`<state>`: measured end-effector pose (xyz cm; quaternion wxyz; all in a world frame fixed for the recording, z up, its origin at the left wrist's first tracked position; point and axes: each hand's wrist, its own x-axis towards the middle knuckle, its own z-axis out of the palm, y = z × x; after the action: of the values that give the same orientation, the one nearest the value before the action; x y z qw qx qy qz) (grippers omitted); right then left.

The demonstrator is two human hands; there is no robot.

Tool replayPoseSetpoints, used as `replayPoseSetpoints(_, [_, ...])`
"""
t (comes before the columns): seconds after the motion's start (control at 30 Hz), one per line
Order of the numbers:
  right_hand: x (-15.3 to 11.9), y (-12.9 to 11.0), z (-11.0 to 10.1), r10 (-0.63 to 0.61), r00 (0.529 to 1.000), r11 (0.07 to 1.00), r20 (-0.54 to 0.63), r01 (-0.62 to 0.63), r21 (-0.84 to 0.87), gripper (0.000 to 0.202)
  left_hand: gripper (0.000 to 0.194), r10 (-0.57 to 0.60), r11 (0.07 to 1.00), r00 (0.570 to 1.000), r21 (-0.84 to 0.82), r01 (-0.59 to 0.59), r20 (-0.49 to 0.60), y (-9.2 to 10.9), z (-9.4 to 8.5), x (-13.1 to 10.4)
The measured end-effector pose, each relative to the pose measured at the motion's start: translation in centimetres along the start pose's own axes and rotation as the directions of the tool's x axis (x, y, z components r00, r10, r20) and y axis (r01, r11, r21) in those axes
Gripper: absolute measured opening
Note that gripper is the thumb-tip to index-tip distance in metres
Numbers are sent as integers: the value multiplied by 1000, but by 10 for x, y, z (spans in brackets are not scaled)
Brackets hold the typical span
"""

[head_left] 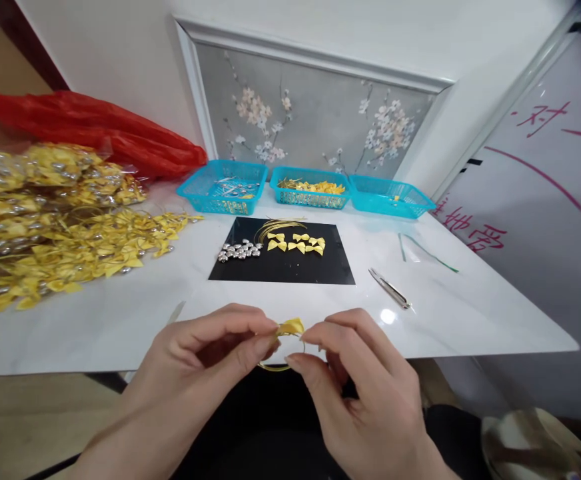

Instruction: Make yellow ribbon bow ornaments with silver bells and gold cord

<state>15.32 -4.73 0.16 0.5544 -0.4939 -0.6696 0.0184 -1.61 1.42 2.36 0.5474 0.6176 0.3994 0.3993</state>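
Observation:
Just in front of the table's near edge, a yellow ribbon bow (291, 326) sits between my two hands on a thin gold cord (275, 368) that curves down in a loop. My left hand (210, 353) pinches the bow and cord between thumb and forefinger. The thumb and fingers of my right hand (365, 373) close on the cord at the bow's right side; the fingertips partly hide it. Beyond the hands lies a black mat (280, 272) with silver beads (240, 251), several yellow bows (296, 246) and gold cords (265, 230).
Three blue baskets (220, 203) stand along the back, holding small parts. Tweezers or nippers (390, 289) and a green tie strip (430, 252) lie at right. A large heap of yellow bow strings (95, 257) and red plastic (95, 130) fills the left.

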Motion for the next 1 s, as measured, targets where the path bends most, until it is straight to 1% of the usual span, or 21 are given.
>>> replayPoseSetpoints(0.07, [1, 1, -4, 17, 1000, 1000, 7, -17, -7, 14, 10, -33, 999, 999, 12, 34, -28, 1, -2, 0])
replayPoseSetpoints(0.13, [2, 2, -7, 31, 999, 1000, 19, -31, -3, 16, 13, -32, 999, 998, 17, 33, -56, 0, -2, 0])
replayPoseSetpoints(0.2, [3, 3, -9, 68, 998, 997, 18, -69, 26, 15, 14, 2, 999, 996, 34, 1, -84, -1, -1, 1])
replayPoseSetpoints(0.3, [6, 3, -9, 115, 993, 992, 34, -116, 54, 10, 9, 55, 995, 994, 84, -48, -93, -2, 1, 2])
replayPoseSetpoints(0.4, [7, 2, -3, 124, 988, 992, 96, -126, 9, 4, 8, 90, 989, 991, 124, -78, -97, -2, 3, 2])
replayPoseSetpoints(0.47, [8, 2, 2, 129, 983, 992, 129, -126, -32, 5, 9, 122, 980, 987, 168, -103, -107, -1, 5, 2])
replayPoseSetpoints(0.6, [11, 4, 8, 70, 989, 997, 128, -66, -38, 16, 11, 184, 957, 977, 245, -153, -110, 1, 10, 0])
replayPoseSetpoints(0.67, [12, 6, 9, 40, 989, 999, 144, -37, -27, 18, 12, 181, 955, 977, 258, -148, -110, 1, 12, 0])
replayPoseSetpoints(0.77, [13, 7, 8, 28, 983, 999, 180, -19, -49, 19, 12, 191, 945, 977, 286, -157, -96, 2, 13, 0])
replayPoseSetpoints(0.87, [13, 8, 8, -17, 979, 988, 204, 48, -146, 23, 15, 206, 935, 977, 307, -179, -59, 6, 15, 2])
replayPoseSetpoints(0.93, [12, 8, 9, -57, 975, 963, 214, 111, -247, 26, 13, 169, 947, 985, 281, -154, -28, 9, 15, 5])
replayPoseSetpoints(1.0, [13, 8, 10, -106, 973, 930, 207, 171, -326, 28, 11, 104, 971, 994, 213, -106, 22, 12, 12, 7])
